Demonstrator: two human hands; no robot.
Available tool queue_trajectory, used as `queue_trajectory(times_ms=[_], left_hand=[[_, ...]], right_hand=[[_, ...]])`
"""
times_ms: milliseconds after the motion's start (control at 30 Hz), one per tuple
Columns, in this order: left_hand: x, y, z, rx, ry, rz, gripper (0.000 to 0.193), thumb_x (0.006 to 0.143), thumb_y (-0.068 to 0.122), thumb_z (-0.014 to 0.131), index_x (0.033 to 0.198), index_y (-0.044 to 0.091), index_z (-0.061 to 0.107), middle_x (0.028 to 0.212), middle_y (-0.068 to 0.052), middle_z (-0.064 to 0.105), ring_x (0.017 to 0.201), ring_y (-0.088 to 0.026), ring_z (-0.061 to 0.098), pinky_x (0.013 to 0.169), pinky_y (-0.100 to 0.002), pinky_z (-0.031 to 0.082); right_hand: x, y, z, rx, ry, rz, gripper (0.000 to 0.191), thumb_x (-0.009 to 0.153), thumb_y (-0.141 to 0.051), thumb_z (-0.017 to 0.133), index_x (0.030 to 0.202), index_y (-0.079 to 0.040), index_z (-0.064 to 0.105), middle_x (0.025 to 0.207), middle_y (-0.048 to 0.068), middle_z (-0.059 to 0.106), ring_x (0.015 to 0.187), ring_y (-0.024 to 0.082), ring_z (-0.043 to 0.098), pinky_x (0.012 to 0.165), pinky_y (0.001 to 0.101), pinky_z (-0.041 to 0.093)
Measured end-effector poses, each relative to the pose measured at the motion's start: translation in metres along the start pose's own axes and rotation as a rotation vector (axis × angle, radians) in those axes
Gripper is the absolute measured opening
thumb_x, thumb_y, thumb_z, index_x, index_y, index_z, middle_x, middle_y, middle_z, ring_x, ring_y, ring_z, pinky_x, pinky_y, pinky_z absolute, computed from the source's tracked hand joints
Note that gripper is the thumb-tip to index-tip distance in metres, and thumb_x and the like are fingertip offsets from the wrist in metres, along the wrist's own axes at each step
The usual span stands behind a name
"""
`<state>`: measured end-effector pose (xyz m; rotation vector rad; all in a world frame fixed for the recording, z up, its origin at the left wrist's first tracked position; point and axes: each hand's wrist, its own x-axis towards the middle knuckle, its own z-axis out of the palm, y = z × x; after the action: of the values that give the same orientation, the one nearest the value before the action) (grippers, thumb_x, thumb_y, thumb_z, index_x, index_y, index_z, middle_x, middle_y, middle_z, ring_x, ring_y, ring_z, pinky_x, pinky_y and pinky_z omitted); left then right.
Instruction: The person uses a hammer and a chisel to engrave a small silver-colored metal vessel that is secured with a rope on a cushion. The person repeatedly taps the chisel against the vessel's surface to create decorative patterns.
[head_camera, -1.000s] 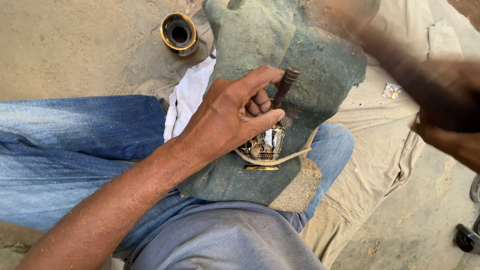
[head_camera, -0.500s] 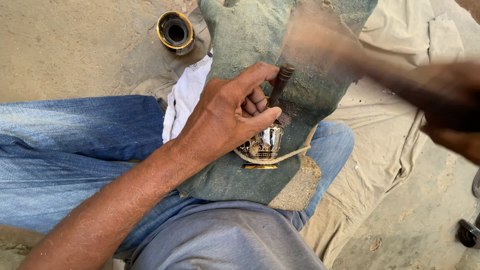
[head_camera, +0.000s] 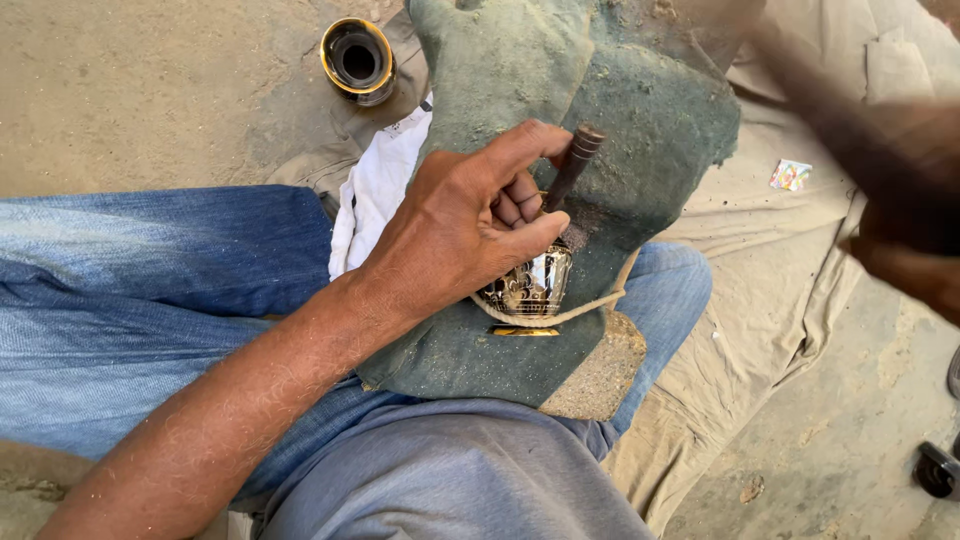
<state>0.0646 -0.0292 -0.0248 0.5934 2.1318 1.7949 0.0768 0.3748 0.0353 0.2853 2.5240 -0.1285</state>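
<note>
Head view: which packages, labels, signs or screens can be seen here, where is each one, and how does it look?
Small wrapper: lies on the beige cloth, at the right of the green pad; crumpled, shiny, with several colours.
No labels, signs or screens show.

A single head-worn camera looked steeply down onto the person's own lap from close range. The left hand sat near the middle of the frame, with the left forearm running in from the lower left. The blurred right hand was cut off by the right edge. The sandy ground filled the upper left, farthest from the lens. No second view existed.
</note>
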Motion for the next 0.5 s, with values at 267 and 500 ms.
queue_trajectory(times_ms=[267, 500], left_hand=[[-0.001, -0.004, 0.002, -0.005, -0.007, 0.008, 0.048, 0.095, 0.012, 0.081, 0.137, 0.012, 0.058, 0.078, 0.002, 0.067, 0.067, -0.006, 0.067, 0.058, -0.022, 0.056], [0.000, -0.002, 0.002, 0.000, -0.004, 0.010, 0.047, 0.095, 0.013, 0.081, 0.136, 0.013, 0.058, 0.079, 0.002, 0.066, 0.067, -0.006, 0.066, 0.057, -0.023, 0.056]], right_hand=[[-0.016, -0.005, -0.004, 0.000, -0.005, -0.088, 0.038, 0.094, -0.021, 0.077, 0.118, 0.006, 0.066, 0.099, 0.024, 0.071, 0.083, 0.033, 0.073, 0.081, 0.0438, 0.063], [-0.021, -0.037, -0.016, -0.072, -0.034, -0.129, 0.040, 0.094, -0.023, 0.076, 0.119, 0.005, 0.066, 0.100, 0.024, 0.071, 0.081, 0.032, 0.073, 0.079, 0.0426, 0.063]])
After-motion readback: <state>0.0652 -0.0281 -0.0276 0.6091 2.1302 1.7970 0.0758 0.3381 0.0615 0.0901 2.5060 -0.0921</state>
